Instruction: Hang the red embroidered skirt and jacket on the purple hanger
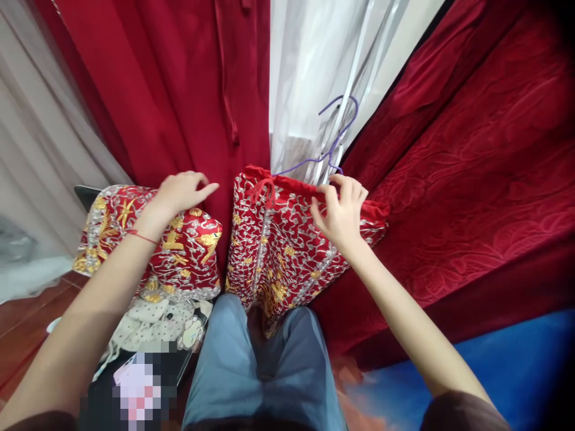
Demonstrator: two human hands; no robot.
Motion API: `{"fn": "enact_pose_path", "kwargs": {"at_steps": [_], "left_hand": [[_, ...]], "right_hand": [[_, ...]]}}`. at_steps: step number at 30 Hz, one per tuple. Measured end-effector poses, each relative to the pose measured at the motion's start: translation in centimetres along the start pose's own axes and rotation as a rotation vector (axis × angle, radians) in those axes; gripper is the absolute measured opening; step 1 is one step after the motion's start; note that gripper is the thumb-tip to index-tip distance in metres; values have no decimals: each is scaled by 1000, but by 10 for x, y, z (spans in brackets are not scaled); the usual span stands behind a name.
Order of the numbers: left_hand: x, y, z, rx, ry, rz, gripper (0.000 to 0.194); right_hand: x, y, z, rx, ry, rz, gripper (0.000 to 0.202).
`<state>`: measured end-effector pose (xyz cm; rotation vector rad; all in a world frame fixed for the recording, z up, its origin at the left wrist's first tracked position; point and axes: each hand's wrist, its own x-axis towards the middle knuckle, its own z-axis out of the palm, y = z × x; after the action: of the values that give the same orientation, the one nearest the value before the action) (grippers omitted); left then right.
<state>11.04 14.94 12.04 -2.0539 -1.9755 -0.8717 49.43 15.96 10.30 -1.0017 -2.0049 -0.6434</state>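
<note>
A red embroidered garment (274, 251) with gold and silver stitching hangs on a purple wire hanger (335, 140) in front of me. My right hand (341, 206) pinches its red waistband at the top right, just under the hanger. My left hand (182, 191) rests with loose fingers on a second red embroidered garment (188, 251) heaped to the left. A thin red string circles my left wrist.
Plain red curtains (179, 78) hang behind, with white sheer fabric (309, 66) between them. Red patterned cloth (485, 179) fills the right side. My jeans-clad legs (260, 371) are below. A cream dotted garment (157, 323) lies at lower left, a blue surface (516, 365) at lower right.
</note>
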Motion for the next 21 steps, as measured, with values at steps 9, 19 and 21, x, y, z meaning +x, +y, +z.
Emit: {"fn": "enact_pose_path", "kwargs": {"at_steps": [9,19,21], "left_hand": [[-2,-99,-41,190,-149,-430,50],[-76,100,-43,-49,374,151,28],[-94,140,-27,-58,312,402,26]], "right_hand": [[16,-100,43,216,-265,-389,28],[27,-115,50,1218,-589,345,62],[38,-115,46,1376,-470,515,72]]}}
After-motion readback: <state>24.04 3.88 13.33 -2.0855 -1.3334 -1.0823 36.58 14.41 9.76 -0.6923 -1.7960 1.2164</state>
